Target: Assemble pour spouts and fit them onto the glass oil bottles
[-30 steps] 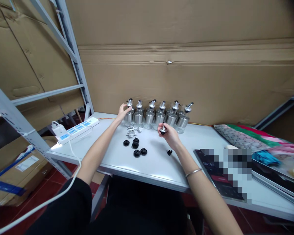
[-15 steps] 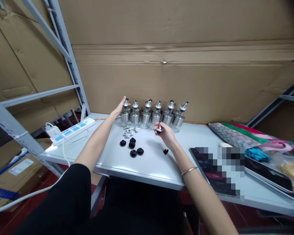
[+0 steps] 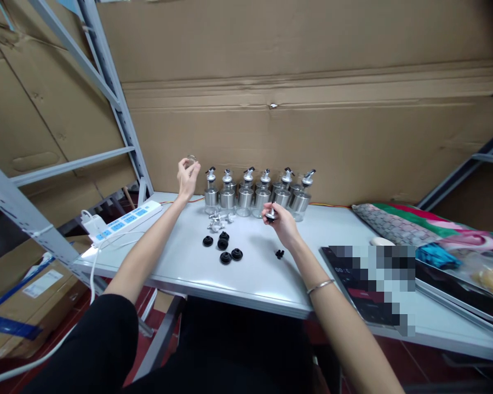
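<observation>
The left hand (image 3: 187, 176) is raised off the bench (image 3: 263, 273), fingers pinched on what looks like a small clear glass bottle (image 3: 191, 160), left of the row of capped bottles (image 3: 257, 194). The right hand (image 3: 280, 221) grips a pourer cap (image 3: 271, 214), kept near for fitting.

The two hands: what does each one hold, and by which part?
Left hand lifts a clear glass bottle, fingers around its upper part. Right hand pinches a pourer cap by its sides.
</observation>
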`<state>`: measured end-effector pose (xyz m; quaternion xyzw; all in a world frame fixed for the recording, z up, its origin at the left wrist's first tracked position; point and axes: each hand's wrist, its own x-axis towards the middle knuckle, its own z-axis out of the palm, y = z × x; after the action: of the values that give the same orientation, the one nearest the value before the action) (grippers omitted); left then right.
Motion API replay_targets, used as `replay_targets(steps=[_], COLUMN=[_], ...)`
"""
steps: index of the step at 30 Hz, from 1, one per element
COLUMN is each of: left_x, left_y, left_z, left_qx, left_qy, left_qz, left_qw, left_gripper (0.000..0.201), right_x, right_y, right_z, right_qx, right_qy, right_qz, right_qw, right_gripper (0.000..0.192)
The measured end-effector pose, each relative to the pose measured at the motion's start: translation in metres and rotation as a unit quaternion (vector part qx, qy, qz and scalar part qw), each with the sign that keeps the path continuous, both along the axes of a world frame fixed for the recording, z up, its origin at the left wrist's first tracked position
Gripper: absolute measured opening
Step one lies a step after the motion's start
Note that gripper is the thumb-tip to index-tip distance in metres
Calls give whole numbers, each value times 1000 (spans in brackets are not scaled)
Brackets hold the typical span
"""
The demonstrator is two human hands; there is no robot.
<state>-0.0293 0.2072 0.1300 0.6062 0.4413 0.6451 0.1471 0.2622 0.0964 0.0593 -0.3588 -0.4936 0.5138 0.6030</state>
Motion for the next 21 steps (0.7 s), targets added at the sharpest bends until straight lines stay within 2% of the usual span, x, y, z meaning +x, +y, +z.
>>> replay_targets(steps=[2,5,7,9,11,14,21], left_x=[-5,-2,8,26,47,80,130], left_y=[-13,-30,-43,-58,-72,-91,-109], left_z=[4,9,13,16,16,8,-38], left_qx=[58,180,231,255,240,138,58], left_qy=[26,105,127,116,80,10,-15], left_qz=[32,81,70,21,-34,-155,-254], left_qw=[997,975,962,960,967,978,965], left_gripper=[37,19,16,13,9,13,20], right_x=[0,1,1,2,3,5,6], right_y=[1,1,2,2,2,3,4], right_z=[0,-1,-1,-1,-2,-3,-5], right_qx=[3,6,8,9,9,12,28], right_qy=[0,1,3,4,3,-1,-14], right_qz=[-6,-10,-13,-17,-21,-25,-43], right_qw=[1000,1000,1000,1000,1000,1000,999], right_gripper=[28,29,28,28,28,28,29])
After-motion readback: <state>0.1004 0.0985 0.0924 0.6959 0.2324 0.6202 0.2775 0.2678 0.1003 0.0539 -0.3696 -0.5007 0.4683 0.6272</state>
